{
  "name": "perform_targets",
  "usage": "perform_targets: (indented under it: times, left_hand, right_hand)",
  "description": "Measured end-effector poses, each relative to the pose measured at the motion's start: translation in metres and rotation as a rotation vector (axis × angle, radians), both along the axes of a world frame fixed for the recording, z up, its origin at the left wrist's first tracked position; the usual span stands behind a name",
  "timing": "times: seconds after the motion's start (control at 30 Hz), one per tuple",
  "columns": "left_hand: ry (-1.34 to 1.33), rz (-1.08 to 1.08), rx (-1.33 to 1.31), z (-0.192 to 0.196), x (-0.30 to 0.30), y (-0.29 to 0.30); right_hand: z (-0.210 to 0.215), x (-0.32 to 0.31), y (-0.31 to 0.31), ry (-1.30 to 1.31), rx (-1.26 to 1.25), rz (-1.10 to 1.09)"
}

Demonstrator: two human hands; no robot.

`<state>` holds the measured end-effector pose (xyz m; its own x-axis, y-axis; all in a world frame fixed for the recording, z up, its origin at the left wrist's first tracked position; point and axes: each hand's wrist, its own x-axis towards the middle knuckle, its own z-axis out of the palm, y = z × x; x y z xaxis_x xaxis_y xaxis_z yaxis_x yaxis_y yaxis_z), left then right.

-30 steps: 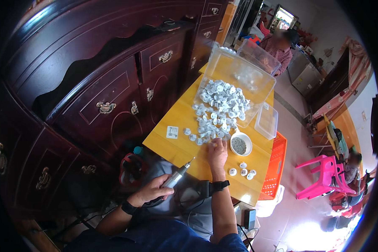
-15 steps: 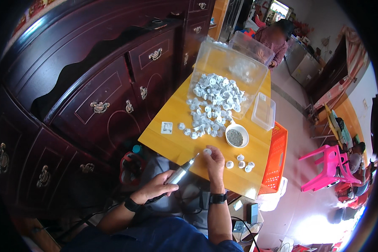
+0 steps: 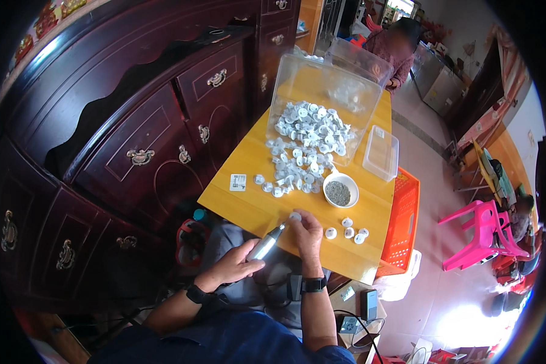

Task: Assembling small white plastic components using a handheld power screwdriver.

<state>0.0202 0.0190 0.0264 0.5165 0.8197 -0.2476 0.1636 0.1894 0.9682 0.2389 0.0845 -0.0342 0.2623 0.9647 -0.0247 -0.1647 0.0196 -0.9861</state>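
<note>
Silver pen-shaped metal tool (image 3: 266, 242) clamped in left hand (image 3: 233, 267) — tip aimed at small white plastic cap (image 3: 295, 216). Cap pinched under right hand (image 3: 307, 233) fingertips, near front edge of yellow wooden table (image 3: 252, 206) — just short of white bowl of grey grains (image 3: 340, 192).

Yellow table (image 3: 249, 206), white caps (image 3: 306, 142), orange crate (image 3: 403, 224)

The tip of the silver tool (image 3: 264, 244) is hidden behind the right hand (image 3: 307, 229); the held white piece (image 3: 295, 216) is too small to be told.
</note>
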Motion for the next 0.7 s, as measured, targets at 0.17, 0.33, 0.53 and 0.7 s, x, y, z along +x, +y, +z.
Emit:
perform_targets:
  times: [0.17, 0.33, 0.53, 0.7]
  left_hand:
    - [0.09, 0.006, 0.005, 0.008, 0.004, 0.002]
    - [0.09, 0.007, 0.005, 0.005, 0.002, 0.002]
    - [0.08, 0.002, 0.001, -0.002, 0.002, 0.004]
    - [0.034, 0.011, -0.011, -0.009, 0.001, 0.005]
  right_hand:
    - [-0.008, 0.001, 0.003, -0.079, 0.034, -0.029]
    - [-0.011, -0.001, 0.004, -0.124, 0.027, -0.048]
    - [-0.017, 0.0, 0.005, -0.154, 0.038, -0.061]
    - [-0.018, -0.001, 0.006, -0.174, 0.063, -0.073]
